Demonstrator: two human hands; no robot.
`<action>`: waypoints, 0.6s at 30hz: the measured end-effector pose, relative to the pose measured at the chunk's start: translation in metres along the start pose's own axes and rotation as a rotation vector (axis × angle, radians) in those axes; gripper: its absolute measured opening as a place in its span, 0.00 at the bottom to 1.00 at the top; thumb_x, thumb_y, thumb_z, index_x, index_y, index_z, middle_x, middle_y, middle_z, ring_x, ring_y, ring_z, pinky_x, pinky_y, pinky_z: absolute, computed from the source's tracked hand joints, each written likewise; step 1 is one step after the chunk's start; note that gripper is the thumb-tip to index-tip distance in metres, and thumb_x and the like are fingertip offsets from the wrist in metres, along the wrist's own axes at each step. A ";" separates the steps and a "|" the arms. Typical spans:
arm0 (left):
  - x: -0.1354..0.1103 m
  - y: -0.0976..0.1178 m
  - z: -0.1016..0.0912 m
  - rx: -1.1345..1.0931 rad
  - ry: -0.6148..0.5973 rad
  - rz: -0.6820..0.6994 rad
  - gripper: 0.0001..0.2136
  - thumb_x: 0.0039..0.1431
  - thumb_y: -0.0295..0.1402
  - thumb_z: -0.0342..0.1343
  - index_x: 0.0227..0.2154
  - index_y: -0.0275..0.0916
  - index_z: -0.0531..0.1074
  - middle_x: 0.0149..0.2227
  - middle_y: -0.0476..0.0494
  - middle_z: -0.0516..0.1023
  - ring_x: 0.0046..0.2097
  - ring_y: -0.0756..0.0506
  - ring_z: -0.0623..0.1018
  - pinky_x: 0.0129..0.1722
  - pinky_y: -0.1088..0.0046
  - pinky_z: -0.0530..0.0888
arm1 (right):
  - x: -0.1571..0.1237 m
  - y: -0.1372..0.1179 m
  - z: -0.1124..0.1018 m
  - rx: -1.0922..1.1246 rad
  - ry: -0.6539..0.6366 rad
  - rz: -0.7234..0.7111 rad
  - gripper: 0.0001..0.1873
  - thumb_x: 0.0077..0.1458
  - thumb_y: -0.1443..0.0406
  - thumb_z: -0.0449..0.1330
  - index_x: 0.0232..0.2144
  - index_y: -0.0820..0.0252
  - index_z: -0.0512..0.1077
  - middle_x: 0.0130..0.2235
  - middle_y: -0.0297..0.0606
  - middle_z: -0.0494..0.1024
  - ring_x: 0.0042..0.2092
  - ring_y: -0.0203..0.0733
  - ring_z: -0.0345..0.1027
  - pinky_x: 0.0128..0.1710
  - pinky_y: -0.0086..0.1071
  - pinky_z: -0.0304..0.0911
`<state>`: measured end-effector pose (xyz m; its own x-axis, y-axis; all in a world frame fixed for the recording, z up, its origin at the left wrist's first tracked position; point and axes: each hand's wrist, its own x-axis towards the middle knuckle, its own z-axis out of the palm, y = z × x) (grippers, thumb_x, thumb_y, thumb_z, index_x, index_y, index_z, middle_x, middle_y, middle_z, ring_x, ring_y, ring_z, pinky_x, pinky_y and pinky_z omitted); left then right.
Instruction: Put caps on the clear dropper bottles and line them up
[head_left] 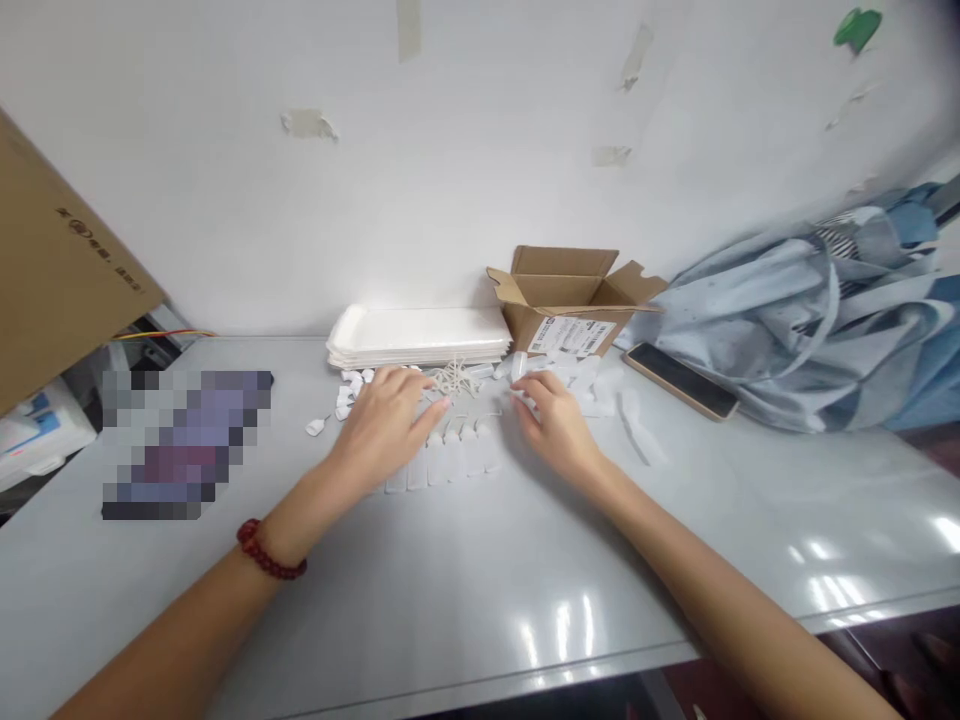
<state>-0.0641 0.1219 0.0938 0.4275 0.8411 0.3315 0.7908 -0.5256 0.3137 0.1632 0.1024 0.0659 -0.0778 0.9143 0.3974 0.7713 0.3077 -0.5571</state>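
My left hand (386, 415), with a red bead bracelet (268, 553) at the wrist, reaches over a row of several small white plastic bottles (450, 455) lying on the table, fingers curled toward a tangle of thin white sticks (454, 377). My right hand (551, 415) is curled beside a small clear vial (519, 366), its fingertips pinched on something small I cannot make out. Loose white caps (349, 392) lie scattered left of the sticks.
A stack of white trays (420, 335) and an open cardboard box (570, 295) stand against the wall. A phone (681, 380) and blue fabric bag (817, 310) lie right. A large carton (52, 270) and a blurred object (184, 440) sit left. Grey table (450, 600).
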 end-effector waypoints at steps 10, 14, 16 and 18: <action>0.010 -0.017 0.004 0.056 -0.150 0.043 0.20 0.66 0.43 0.40 0.50 0.40 0.70 0.57 0.42 0.69 0.60 0.34 0.60 0.53 0.48 0.63 | 0.017 0.021 0.001 -0.493 -0.036 -0.112 0.20 0.64 0.65 0.47 0.56 0.57 0.67 0.55 0.53 0.63 0.56 0.56 0.55 0.53 0.48 0.55; 0.009 -0.016 0.006 0.096 -0.161 0.067 0.20 0.66 0.44 0.39 0.48 0.40 0.72 0.58 0.43 0.68 0.61 0.33 0.59 0.54 0.46 0.63 | 0.017 0.020 0.000 -0.482 -0.094 -0.059 0.20 0.64 0.63 0.47 0.55 0.56 0.68 0.51 0.53 0.68 0.54 0.58 0.56 0.52 0.52 0.52; 0.008 -0.016 0.008 0.108 -0.156 0.079 0.21 0.66 0.44 0.39 0.48 0.40 0.71 0.58 0.43 0.69 0.61 0.33 0.59 0.54 0.46 0.62 | 0.017 0.021 0.000 -0.465 -0.121 -0.053 0.20 0.64 0.61 0.47 0.54 0.55 0.69 0.49 0.52 0.70 0.53 0.58 0.57 0.51 0.54 0.53; 0.007 -0.015 0.008 0.104 -0.143 0.072 0.21 0.66 0.44 0.39 0.51 0.38 0.69 0.58 0.41 0.68 0.61 0.33 0.60 0.54 0.47 0.62 | 0.016 0.023 0.001 -0.446 -0.139 -0.044 0.20 0.64 0.60 0.47 0.53 0.55 0.69 0.47 0.51 0.72 0.53 0.58 0.57 0.50 0.55 0.52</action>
<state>-0.0693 0.1372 0.0841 0.5364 0.8155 0.2173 0.7939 -0.5749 0.1978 0.1788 0.1247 0.0590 -0.1774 0.9388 0.2953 0.9591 0.2322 -0.1621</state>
